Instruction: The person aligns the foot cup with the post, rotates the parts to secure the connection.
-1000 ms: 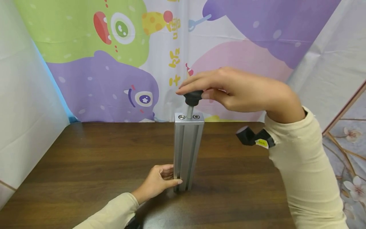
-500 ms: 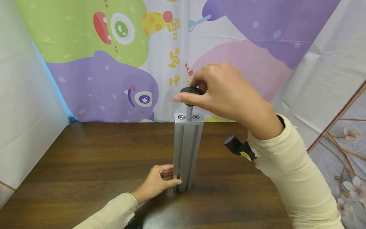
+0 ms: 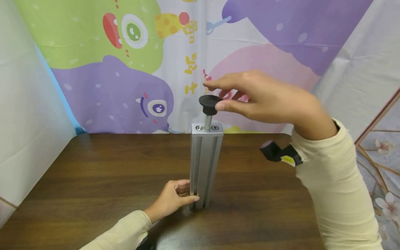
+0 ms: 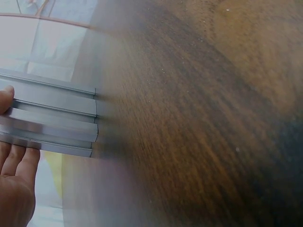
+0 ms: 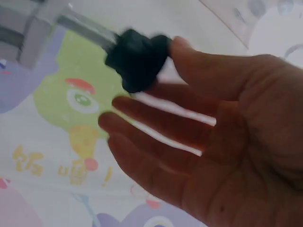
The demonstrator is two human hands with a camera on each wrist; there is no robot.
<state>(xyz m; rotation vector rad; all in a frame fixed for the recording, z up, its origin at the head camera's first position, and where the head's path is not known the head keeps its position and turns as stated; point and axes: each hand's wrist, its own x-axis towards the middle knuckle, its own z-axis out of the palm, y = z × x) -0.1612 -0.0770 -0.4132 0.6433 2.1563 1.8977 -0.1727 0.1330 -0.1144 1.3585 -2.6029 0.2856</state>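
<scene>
A silver aluminium profile (image 3: 203,163) stands upright on the wooden table. Two screws sit in its top end, and between them rises a threaded rod (image 3: 208,122) capped by a black star knob (image 3: 208,100). My left hand (image 3: 170,199) grips the profile low down, thumb across the front face and fingers behind the side, as the left wrist view also shows. Beside the knob is my right hand (image 3: 259,97): its fingers are extended above and past the knob, and the thumb tip is right at the knob's edge. In the right wrist view the knob (image 5: 137,59) looks blurred.
The dark wood table (image 3: 109,173) ends at a cartoon-printed curtain (image 3: 125,86) close behind the profile. White cloth walls (image 3: 22,104) flank both sides. A small black camera mount (image 3: 278,152) juts from the right sleeve.
My right hand was spread over the knob, then turned and curled round it with the thumb in front, and now has swung back with its fingers loosened. The left hand stays put.
</scene>
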